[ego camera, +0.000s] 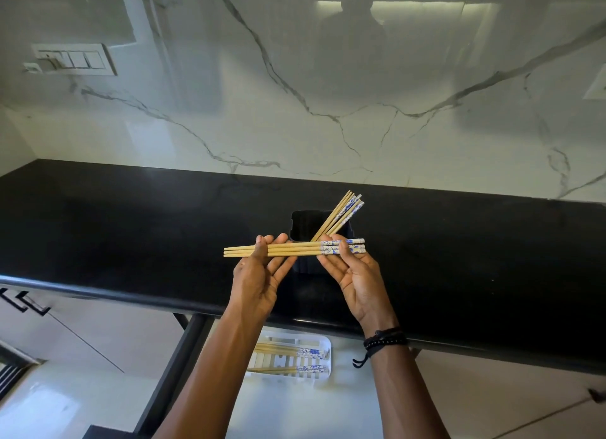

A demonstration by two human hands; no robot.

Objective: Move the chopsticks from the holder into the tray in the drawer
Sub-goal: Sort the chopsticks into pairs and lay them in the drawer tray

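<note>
Left grip (259,274) and right grip (352,274) each pinch one end of a level chopstick bundle (295,251) above the black holder (301,222) on the worktop (131,225); others lie in the drawer tray (325,342).

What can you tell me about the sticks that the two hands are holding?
The held chopsticks are a small bundle, three as far as I can tell, of pale wood-like sticks. Their right ends carry a blue and white pattern; the plain tips point left. They lie level, side by side, above the black counter, by the holder. The left hand pinches them near the tips, thumb on top; the right hand pinches the patterned ends.
</note>
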